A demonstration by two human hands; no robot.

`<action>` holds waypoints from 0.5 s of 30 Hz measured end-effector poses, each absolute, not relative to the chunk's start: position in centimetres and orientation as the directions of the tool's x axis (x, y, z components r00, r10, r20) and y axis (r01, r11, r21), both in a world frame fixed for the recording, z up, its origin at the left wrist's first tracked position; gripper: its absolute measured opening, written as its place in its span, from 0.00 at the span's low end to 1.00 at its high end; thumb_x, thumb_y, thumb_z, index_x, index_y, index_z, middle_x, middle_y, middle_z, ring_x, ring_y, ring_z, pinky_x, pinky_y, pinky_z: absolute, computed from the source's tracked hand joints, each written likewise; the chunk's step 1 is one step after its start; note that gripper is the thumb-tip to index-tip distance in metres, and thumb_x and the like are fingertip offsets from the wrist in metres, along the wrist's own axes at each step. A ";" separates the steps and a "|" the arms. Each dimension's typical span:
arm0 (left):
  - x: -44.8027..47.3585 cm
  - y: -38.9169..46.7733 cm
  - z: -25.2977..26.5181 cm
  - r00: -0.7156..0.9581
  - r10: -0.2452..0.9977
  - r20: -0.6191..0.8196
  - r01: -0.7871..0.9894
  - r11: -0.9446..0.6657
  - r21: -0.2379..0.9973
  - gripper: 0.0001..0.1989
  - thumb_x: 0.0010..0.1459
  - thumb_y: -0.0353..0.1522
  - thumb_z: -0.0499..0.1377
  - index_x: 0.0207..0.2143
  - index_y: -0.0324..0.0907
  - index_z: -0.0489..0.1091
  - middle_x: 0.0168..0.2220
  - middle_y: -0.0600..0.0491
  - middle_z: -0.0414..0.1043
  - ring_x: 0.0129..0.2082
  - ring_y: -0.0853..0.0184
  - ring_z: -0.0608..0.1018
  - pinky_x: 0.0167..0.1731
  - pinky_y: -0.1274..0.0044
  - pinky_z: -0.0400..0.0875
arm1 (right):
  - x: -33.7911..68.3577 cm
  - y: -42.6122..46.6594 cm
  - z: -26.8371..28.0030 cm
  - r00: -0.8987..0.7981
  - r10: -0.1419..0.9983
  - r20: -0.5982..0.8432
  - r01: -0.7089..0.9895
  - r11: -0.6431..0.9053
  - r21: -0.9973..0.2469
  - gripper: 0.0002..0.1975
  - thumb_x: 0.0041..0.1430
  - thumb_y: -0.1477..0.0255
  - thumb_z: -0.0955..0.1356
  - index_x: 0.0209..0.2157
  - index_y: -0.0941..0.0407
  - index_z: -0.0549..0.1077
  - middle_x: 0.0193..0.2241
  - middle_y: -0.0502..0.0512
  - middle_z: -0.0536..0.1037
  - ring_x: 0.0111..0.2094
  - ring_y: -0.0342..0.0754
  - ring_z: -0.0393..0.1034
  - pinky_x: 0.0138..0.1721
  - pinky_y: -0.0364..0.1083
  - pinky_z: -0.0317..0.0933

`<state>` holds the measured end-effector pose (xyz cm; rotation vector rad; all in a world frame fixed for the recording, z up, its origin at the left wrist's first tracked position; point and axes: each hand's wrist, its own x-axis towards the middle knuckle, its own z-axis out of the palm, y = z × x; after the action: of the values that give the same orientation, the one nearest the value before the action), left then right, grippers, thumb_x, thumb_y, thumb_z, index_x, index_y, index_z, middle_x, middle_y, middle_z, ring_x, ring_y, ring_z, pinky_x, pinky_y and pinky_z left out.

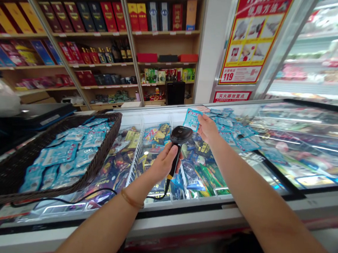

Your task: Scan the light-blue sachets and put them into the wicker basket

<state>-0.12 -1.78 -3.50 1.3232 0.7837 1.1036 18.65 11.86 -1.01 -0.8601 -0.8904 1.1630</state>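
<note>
Wicker basket (107, 150) holds blue packets (66, 152).

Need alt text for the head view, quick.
The left hand grips a black handheld scanner; the right hand holds up a small blue packet above a chest freezer. A wicker basket at left holds more blue packets.

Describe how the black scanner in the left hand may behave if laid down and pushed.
The black scanner would probably stay stiff, as its casing looks hard. Its wide head on a slim handle may make it rock or swivel. The attached cable could drag on it.
</note>
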 end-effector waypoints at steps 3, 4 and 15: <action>0.0 -1.8 -3.5 0.337 0.925 0.174 -0.178 -0.118 0.977 0.29 0.55 0.60 0.62 0.36 0.44 0.64 0.27 0.56 0.71 0.16 0.74 0.69 0.17 0.78 0.63 | 18.3 11.6 -0.7 0.148 0.980 0.131 -0.399 0.180 -0.899 0.04 0.65 0.67 0.72 0.40 0.51 0.76 0.24 0.46 0.79 0.34 0.46 0.80 0.37 0.44 0.73; 0.0 -1.9 -3.5 0.342 0.923 0.177 -0.174 -0.123 0.977 0.29 0.56 0.60 0.61 0.36 0.44 0.63 0.28 0.56 0.72 0.17 0.74 0.69 0.17 0.78 0.63 | 18.2 11.5 -0.6 0.147 0.981 0.130 -0.406 0.180 -0.896 0.03 0.65 0.68 0.71 0.39 0.51 0.76 0.24 0.46 0.79 0.34 0.45 0.80 0.37 0.43 0.72; 0.1 -2.0 -3.4 0.350 0.920 0.175 -0.157 -0.126 0.979 0.30 0.55 0.60 0.61 0.37 0.44 0.63 0.30 0.55 0.73 0.16 0.74 0.68 0.17 0.77 0.62 | 17.5 11.2 -0.4 0.147 0.980 0.132 -0.417 0.182 -0.891 0.05 0.64 0.66 0.73 0.39 0.51 0.77 0.24 0.46 0.79 0.37 0.48 0.81 0.39 0.46 0.73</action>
<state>0.09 -2.04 -3.35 1.3734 0.7619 1.0968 17.52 11.19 -0.44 -0.8221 -0.8746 1.1876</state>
